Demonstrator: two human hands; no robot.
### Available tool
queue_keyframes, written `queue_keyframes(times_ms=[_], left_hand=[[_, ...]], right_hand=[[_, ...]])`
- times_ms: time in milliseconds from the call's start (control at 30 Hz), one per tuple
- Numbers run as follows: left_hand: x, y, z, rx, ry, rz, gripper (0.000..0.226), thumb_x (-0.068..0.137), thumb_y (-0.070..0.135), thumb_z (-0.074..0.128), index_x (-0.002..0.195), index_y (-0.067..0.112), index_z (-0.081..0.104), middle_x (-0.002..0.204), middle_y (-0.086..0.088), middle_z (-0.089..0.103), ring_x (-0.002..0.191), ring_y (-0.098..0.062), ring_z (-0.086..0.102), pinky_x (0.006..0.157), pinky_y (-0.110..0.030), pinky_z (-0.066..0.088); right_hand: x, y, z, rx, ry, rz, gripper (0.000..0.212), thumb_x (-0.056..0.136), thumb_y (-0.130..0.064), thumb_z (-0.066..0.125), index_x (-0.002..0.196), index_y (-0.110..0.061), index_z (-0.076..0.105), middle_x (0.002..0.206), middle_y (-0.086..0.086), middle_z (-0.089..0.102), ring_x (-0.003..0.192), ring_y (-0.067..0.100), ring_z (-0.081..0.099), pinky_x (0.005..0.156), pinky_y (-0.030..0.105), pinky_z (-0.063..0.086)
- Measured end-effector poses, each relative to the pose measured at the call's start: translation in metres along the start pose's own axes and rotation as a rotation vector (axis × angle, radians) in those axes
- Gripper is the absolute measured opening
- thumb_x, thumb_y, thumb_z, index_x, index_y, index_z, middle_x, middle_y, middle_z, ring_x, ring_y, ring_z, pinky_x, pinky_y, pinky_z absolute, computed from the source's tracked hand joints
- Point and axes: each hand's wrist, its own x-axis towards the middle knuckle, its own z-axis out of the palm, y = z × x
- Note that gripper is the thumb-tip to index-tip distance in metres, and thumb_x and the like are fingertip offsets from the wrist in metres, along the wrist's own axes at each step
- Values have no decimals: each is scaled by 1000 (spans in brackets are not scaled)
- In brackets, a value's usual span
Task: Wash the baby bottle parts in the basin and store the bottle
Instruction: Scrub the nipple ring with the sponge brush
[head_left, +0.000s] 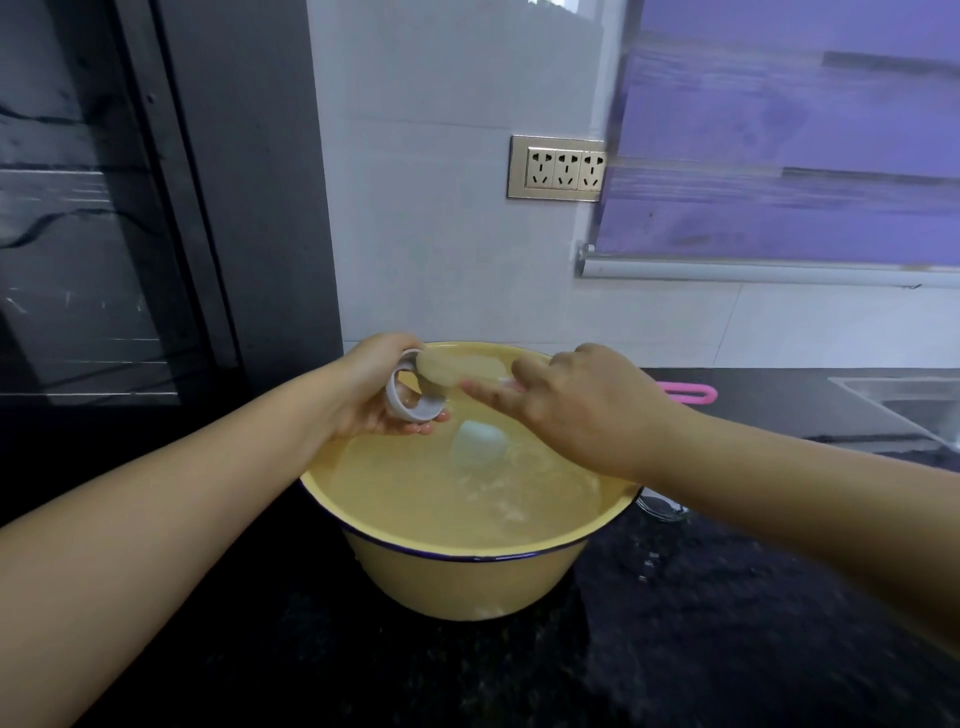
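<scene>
A yellow enamel basin (467, 582) full of water stands on the black counter. Above its far left rim, my left hand (374, 395) grips a white bottle ring (402, 402), held tilted just over the water. My right hand (582, 410) holds a pink-handled bottle brush (688, 393). The brush's pale sponge head (457, 368) is pressed against the ring. A white dome-shaped bottle part (478, 447) floats in the water below both hands. The bottle body is not in view.
The black counter (727, 623) runs around the basin. A steel sink (898, 410) lies at the far right. A small metal object (661, 508) peeks out beside the basin's right rim. A wall socket (558, 169), a purple blind and a dark cabinet are behind.
</scene>
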Motion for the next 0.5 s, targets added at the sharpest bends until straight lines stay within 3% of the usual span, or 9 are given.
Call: queue_keyframes(times_ms=[67,133,200,233,333,433,500], left_hand=[[-2,1,0,4,32,37,25,91,22,42,102,6,58,64,-22,68,52,-30,67,43,-26,51],[-5,2,1,6,84,80,20,87,19,44,89,5,57,57,-21,64,43,-30,61,40,-26,49],[-7,2,2,-11,132,129,18,87,17,44,79,6,56,56,-20,61,41,-30,59,39,-26,49],[-8,2,2,-16,150,152,19,87,17,44,77,7,56,60,-19,61,43,-30,59,38,-26,49],[-8,0,3,35,193,203,20,86,20,47,79,6,58,65,-18,59,49,-28,57,38,-23,46],[-8,0,3,80,217,225,20,86,25,48,81,8,58,64,-13,55,40,-20,52,34,-18,40],[-9,1,3,64,208,231,20,87,24,46,76,11,55,64,-10,51,39,-19,49,33,-18,39]], right_hand=[[-2,-8,-11,75,-136,5,61,82,-9,64,137,-28,48,67,5,47,43,24,46,39,21,9],[-1,-17,-18,168,-233,68,69,92,-7,41,149,-35,14,85,6,43,62,27,50,43,28,28],[-1,-24,-25,304,-291,148,75,91,-4,34,149,-39,2,91,6,49,74,28,55,56,35,45],[0,-28,-28,350,-294,179,78,89,-3,34,148,-40,0,90,6,52,74,27,55,59,37,47],[2,-37,-37,465,-323,225,80,87,-1,35,148,-41,3,74,2,44,61,21,46,51,33,39],[8,-35,-46,623,-331,233,60,97,-16,40,146,-44,21,67,-5,39,59,13,41,60,31,38],[11,-29,-50,777,-293,263,48,99,-28,41,143,-43,30,78,-5,52,71,16,50,68,30,38]])
